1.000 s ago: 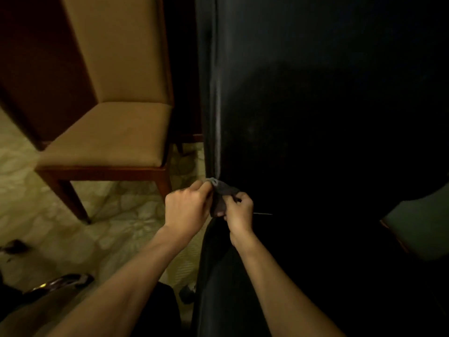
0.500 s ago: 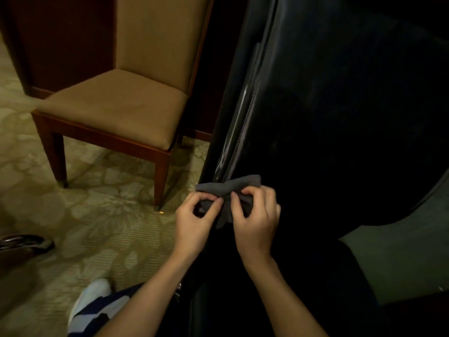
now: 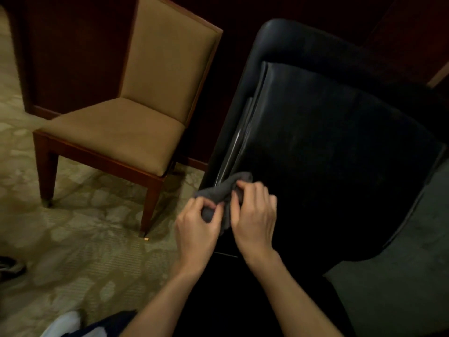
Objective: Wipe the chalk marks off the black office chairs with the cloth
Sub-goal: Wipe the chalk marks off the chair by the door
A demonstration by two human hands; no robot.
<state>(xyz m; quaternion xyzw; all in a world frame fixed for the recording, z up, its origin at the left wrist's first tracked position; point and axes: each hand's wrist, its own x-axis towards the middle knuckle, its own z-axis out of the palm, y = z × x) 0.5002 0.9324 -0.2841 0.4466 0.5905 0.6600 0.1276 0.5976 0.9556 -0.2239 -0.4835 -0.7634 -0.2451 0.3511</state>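
Chalk marks are hard to make out on the black office chair, whose dark back fills the right half of the view; a faint pale smear near the middle of the back panel may be chalk, though the light is too dim to be sure. A shiny seam runs down the left edge of the chair back, and the grey cloth lies bunched against the lower end of that seam, touching the chair's surface.

Both hands grip the cloth. The left hand has its fingers curled round the lower left fold, with the thumb pressed over the fabric. The right hand sits just beside it on the right, its fingertips pinching the upper part of the cloth against the chair. The two hands are nearly touching, with a strip of cloth hanging between them. Both forearms reach up from the bottom of the view and are bare.

To the left stands a wooden chair with tan upholstery on its seat and back and reddish-brown legs. It stands apart from the office chair, on a patterned carpet of pale green and beige. A dark wood-panelled wall rises behind both chairs. At the lower left edge, a white and dark shoe shows on the carpet, and a dark object lies at the far left edge, too cut off to identify.
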